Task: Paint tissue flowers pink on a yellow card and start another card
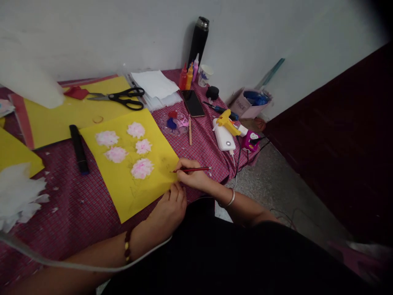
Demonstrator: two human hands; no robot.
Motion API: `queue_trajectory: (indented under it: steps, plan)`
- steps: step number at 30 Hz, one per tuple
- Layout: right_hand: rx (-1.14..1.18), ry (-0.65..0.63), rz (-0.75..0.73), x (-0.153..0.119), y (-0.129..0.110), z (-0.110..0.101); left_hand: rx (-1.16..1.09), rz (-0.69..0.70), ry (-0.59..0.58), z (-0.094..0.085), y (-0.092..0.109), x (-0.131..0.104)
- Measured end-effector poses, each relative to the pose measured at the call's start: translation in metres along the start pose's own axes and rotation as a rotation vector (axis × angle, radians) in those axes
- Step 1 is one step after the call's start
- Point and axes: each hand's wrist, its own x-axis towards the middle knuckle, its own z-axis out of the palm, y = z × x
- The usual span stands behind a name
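A yellow sheet (153, 151) with several pink-and-white paper flowers (141, 168) lies on the red checked tablecloth (70, 200). My right hand (193, 177) grips a red pencil (193, 169), its tip touching the sheet's right edge. My left hand (168, 211) rests flat on the sheet's near corner, fingers together, pressing it down just below the right hand.
Black scissors (123, 97), a black marker (79, 149), more yellow sheets (58, 114), white paper stack (156, 88), phone (193, 102), paint palette (175, 122), paint bottles (188, 76), black flask (199, 40), yellow glue gun (227, 122), power bank (224, 140). White tissue scraps (16, 194) lie at left.
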Motion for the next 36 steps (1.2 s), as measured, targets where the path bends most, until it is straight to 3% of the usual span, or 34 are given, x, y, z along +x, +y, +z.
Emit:
queue_trajectory:
  steps: [6,9,17,29,36]
  plan:
    - [-0.129,-0.065,0.005,0.000,-0.005,0.000,0.032,0.009,0.020,-0.002,-0.003,0.001]
    - [-0.188,-0.025,0.007,-0.001,-0.009,-0.001,0.058,0.007,0.008,-0.003,-0.004,0.002]
    - [-0.153,-0.068,0.039,0.000,-0.010,-0.002,0.042,-0.004,0.039,-0.001,-0.003,0.002]
    - [-0.089,-0.019,0.012,0.000,-0.002,-0.001,0.028,0.005,0.050,0.000,-0.004,0.002]
    - [-0.074,-0.085,0.019,0.000,-0.004,-0.002,0.025,0.002,0.032,-0.003,-0.005,0.002]
